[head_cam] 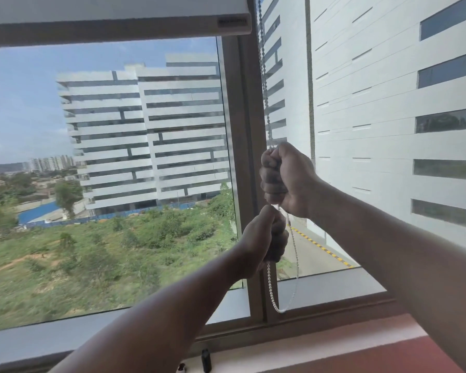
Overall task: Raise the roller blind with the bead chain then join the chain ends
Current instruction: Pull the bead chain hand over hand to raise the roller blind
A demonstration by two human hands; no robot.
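Observation:
The white roller blind [113, 12] hangs rolled high at the top left, its bottom bar near the upper window edge. A white bead chain [264, 84] drops along the brown window post. My right hand [285, 179] is fisted around the chain, above my left hand [267, 232], which is also fisted on it just below. Under my left hand the chain hangs as a loop [280, 309] that reaches nearly to the lower window frame.
The brown centre post [242, 157] splits the window into two panes. A reddish sill [361, 351] runs along the bottom, with a small black object [206, 359] standing on it. Buildings and green ground lie outside.

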